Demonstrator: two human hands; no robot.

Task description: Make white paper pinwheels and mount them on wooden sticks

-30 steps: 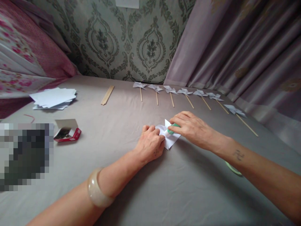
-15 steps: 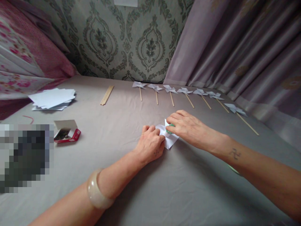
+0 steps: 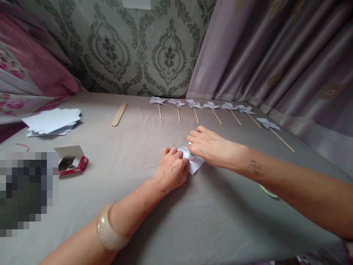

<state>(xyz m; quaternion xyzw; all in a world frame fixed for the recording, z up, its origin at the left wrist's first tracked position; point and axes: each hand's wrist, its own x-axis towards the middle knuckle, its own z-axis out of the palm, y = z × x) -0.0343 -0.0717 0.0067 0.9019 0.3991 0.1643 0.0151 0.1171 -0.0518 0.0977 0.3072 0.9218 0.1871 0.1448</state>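
A white paper pinwheel (image 3: 196, 164) lies on the grey cloth between my hands, its corners cut and partly folded in. My left hand (image 3: 173, 166) is closed on its left side, fingers curled and pressing it down. My right hand (image 3: 205, 144) is closed around what looks like a small green-and-white glue stick (image 3: 192, 153), held over the middle of the paper. Fingers cover most of the stick, so its contact with the paper is hard to see.
Several finished pinwheels on sticks (image 3: 195, 105) line the back right. Bare wooden sticks (image 3: 119, 114), a paper stack (image 3: 52, 120) and a red box of small metal pieces (image 3: 72, 162) are at left. A pale green curved object (image 3: 268, 191) lies partly under my right forearm.
My right hand has shifted slightly over the pinwheel, and its fingers now cover more of the green part. The left hand keeps its hold. The whole view has shifted a little.
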